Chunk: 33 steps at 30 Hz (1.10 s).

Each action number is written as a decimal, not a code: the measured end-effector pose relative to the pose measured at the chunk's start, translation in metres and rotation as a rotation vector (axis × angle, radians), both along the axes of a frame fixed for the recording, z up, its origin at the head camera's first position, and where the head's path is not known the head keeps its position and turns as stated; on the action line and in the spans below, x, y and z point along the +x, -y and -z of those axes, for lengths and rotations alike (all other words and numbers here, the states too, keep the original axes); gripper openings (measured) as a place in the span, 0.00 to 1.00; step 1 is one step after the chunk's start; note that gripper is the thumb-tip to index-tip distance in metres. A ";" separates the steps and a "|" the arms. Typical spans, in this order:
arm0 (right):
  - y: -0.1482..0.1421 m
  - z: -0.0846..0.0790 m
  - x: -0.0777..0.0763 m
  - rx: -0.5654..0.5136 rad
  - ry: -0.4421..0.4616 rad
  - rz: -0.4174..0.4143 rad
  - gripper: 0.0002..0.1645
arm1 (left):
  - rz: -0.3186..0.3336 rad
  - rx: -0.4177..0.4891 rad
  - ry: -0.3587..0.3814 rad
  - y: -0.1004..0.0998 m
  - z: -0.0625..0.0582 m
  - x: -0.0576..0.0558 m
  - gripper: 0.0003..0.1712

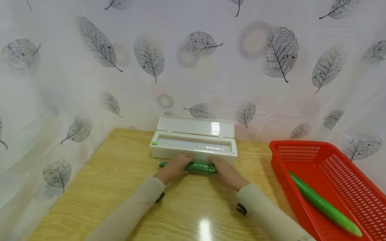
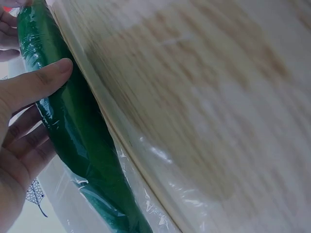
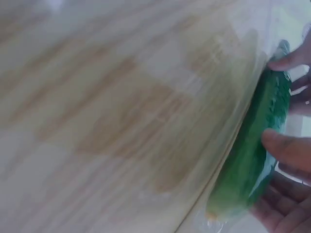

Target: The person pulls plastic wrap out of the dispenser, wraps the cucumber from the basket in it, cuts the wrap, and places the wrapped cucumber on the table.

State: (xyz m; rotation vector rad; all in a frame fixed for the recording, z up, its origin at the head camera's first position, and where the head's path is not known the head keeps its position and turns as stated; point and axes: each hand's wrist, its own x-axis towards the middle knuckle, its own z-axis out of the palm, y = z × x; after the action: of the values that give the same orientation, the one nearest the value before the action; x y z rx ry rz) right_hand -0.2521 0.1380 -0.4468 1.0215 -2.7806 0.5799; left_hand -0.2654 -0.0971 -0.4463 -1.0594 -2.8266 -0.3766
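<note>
A green cucumber [image 1: 200, 168] lies crosswise near the table's far side, along the front of a white cling film dispenser [image 1: 169, 153]. Clear plastic film [image 2: 104, 213] clings around it, wrinkled and shiny, and reaches past its ends. My left hand [image 1: 174, 168] grips the cucumber left of its middle, thumb on the near side and fingers round the far side. Toward the right end my right hand [image 1: 228, 174] holds it in the same way, as the right wrist view shows with the thumb [image 3: 282, 145] pressed on the skin.
The dispenser's lid [image 1: 196, 126] stands raised against the leaf-patterned curtain [image 1: 211, 77]. A small green piece [image 1: 154, 143] sits at the dispenser's left end. On the right stands a red plastic basket [image 1: 297, 143] with another cucumber [image 1: 327, 202] inside. The wooden table [image 1: 120, 160] shines near its front.
</note>
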 end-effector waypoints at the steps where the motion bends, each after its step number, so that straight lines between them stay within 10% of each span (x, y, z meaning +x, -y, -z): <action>1: -0.002 -0.001 0.000 -0.024 0.032 0.003 0.31 | -0.001 0.000 0.005 0.000 0.000 0.000 0.25; 19: -0.017 -0.015 0.006 0.041 0.166 0.119 0.21 | -0.006 0.011 0.051 0.002 -0.006 0.007 0.24; 33: -0.007 -0.004 0.005 0.176 -0.093 0.075 0.31 | -0.045 -0.021 -0.043 0.002 -0.003 0.003 0.26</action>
State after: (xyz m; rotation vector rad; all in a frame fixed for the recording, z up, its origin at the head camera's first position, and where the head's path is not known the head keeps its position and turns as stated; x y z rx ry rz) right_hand -0.2471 0.1454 -0.4428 0.9435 -2.8117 0.2743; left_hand -0.2626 -0.0995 -0.4435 -0.9940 -2.8166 -0.3173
